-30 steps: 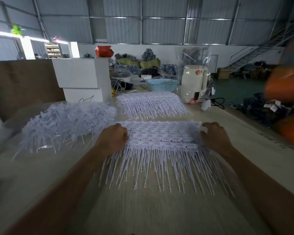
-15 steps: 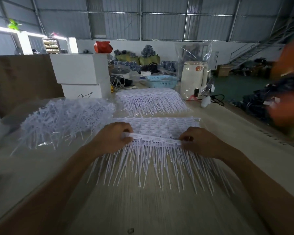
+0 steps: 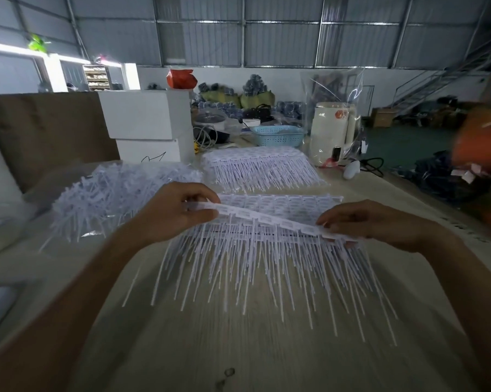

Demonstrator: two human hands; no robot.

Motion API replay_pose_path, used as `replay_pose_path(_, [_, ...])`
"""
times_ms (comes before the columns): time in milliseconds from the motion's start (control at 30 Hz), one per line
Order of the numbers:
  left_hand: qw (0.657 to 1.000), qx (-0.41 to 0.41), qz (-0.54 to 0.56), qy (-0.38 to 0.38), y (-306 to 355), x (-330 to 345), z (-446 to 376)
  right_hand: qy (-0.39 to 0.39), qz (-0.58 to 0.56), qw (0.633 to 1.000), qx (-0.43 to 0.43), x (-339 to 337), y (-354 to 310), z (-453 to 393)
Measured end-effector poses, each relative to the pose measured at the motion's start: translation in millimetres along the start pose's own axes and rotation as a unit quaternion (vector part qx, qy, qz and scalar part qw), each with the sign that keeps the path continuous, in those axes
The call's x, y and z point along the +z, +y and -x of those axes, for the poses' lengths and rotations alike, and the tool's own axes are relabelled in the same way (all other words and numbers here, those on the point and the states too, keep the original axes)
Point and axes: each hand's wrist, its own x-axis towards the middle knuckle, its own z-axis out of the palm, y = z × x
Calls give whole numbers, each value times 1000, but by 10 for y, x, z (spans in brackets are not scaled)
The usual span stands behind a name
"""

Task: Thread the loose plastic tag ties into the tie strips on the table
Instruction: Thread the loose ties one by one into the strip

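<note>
A white tie strip [image 3: 269, 217] with long thin tails hanging from it is held up just above the table. My left hand [image 3: 179, 212] pinches its left end between thumb and fingers. My right hand [image 3: 374, 222] pinches its right end. Under and behind the strip lies a flat stack of joined tie strips [image 3: 281, 203], their tails [image 3: 267, 267] fanned toward me over the table. A heap of loose plastic tag ties [image 3: 117, 196] lies to the left of my left hand.
A second stack of tie strips [image 3: 255, 165] lies farther back. White boxes [image 3: 148, 123], a blue basket [image 3: 278, 135] and a cream appliance [image 3: 332, 131] stand behind it. A brown board [image 3: 46, 131] leans at the left. Someone in orange [image 3: 482, 145] is blurred at the right edge.
Both hands moved from the stack's sides to the front strip, pinched its ends and lifted it off the stack.
</note>
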Motion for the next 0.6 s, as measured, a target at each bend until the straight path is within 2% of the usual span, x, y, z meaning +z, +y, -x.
replay_pose_path(100, [1000, 5, -23, 14, -45, -7, 93, 1, -10, 1000, 11, -65, 17, -7])
replay_pose_path(200, [998, -21, 29, 53, -150, -56, 157, -18, 3, 1000, 25, -50, 76, -3])
replay_pose_path(333, [998, -36, 40, 29, -228, -76, 224, 68, -88, 994, 3, 99, 184, -45])
replay_pose_path(433, [995, -46, 47, 69, -241, -91, 247, 102, -132, 986, -2, 239, 209, -122])
replay_pose_path(533, [989, -40, -59, 127, -218, -111, 244, 124, -143, 982, 10, 346, 184, -178])
replay_pose_path(600, [977, -31, -162, 134, -202, -134, 231, 139, -135, 981, 23, 416, 168, -205])
